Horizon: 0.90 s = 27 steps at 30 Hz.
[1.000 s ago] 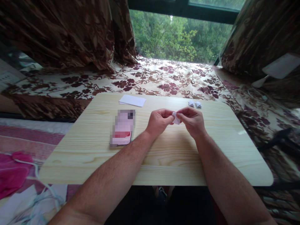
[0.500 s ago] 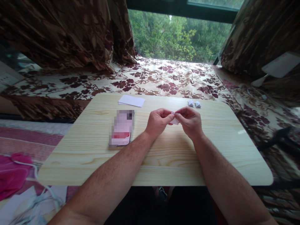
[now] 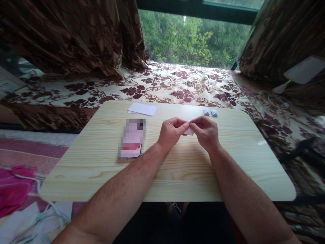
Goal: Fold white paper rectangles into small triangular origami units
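Note:
My left hand [image 3: 170,132] and my right hand [image 3: 206,131] meet over the middle of a light wooden table [image 3: 177,169]. Both pinch a small folded white paper piece [image 3: 189,131] between thumbs and fingertips, held just above the tabletop. Most of the paper is hidden by my fingers. Two small folded paper shapes [image 3: 210,112] lie near the far right edge of the table. A thin stack of white paper slips [image 3: 142,109] rests at the far edge, left of my hands.
A phone [image 3: 132,139] lies face up on the table left of my left hand. Floral cloth [image 3: 177,84] and brown curtains [image 3: 76,34] frame a window behind. A pink cloth [image 3: 12,186] and white cable [image 3: 45,217] lie at the lower left.
The paper piece has turned flatter and lower between my fingertips; less of it shows. My hands have stayed in about the same spot.

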{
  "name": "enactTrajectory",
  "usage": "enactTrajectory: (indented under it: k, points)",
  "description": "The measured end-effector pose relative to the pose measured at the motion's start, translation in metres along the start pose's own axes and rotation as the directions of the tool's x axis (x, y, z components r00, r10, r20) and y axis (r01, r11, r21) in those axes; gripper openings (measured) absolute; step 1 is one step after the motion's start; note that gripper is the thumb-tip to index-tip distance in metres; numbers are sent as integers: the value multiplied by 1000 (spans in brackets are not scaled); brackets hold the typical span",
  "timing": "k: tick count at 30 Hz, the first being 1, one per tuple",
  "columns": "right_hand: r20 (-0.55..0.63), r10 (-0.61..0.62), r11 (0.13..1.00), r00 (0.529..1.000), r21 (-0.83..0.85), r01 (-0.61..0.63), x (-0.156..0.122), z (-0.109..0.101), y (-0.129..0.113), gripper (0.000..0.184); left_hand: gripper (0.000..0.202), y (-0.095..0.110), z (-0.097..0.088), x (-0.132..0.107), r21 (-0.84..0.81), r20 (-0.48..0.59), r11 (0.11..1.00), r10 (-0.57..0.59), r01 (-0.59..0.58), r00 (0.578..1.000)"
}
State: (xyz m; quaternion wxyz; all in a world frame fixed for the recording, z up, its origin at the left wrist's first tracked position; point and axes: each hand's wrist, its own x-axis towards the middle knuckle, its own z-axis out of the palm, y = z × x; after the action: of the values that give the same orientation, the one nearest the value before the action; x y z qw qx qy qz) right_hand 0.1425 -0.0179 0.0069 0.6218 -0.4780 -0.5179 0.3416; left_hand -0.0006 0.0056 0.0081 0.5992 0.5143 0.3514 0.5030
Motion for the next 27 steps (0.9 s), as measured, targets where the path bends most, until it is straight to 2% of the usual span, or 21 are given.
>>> enactTrajectory:
  k: [16, 23, 25, 27]
  points:
    - [-1, 5, 1000, 1000, -27, -5, -1, 1, -3, 11, 32, 0, 1, 0, 12, -20, 1000, -1, 1, 1000]
    - [-43, -37, 985, 998, -171, 30, -4, 6, -2, 14, 26, -6, 6, 1, -74, -93, 997, -40, 34, 995]
    - [-52, -38, 989, 998, -147, 30, -4, 7, -2, 18, 24, -8, 6, 2, -117, -112, 992, -50, 37, 992]
    - [-39, 13, 998, 999, -67, -16, -2, 7, -1, 28, 24, -9, 6, 3, -157, -121, 987, -54, 35, 991]
